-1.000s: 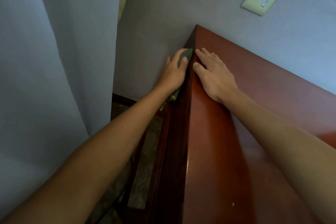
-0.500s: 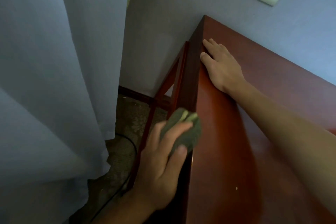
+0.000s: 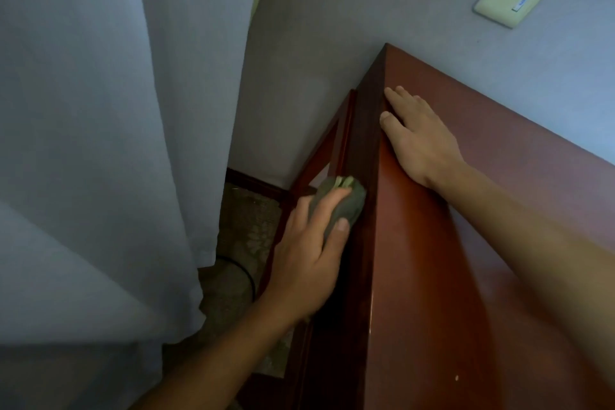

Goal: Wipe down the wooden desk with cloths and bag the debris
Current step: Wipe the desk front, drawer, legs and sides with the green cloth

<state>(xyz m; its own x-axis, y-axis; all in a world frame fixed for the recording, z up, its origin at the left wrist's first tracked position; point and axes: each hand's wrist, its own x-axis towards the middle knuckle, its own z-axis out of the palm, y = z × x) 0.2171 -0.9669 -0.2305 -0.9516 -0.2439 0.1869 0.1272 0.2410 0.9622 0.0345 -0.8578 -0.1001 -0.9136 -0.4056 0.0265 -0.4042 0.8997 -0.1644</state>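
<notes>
My left hand (image 3: 307, 261) pinches the cloth (image 3: 342, 203) against the desk's (image 3: 432, 276) side to wipe it; my right hand (image 3: 417, 136), fingers flat, steadies me on top.

Head cam, wide-angle, looks steeply down at desk (image 3: 432, 276) end near wall (image 3: 332, 27) (close-up; only one view).
</notes>
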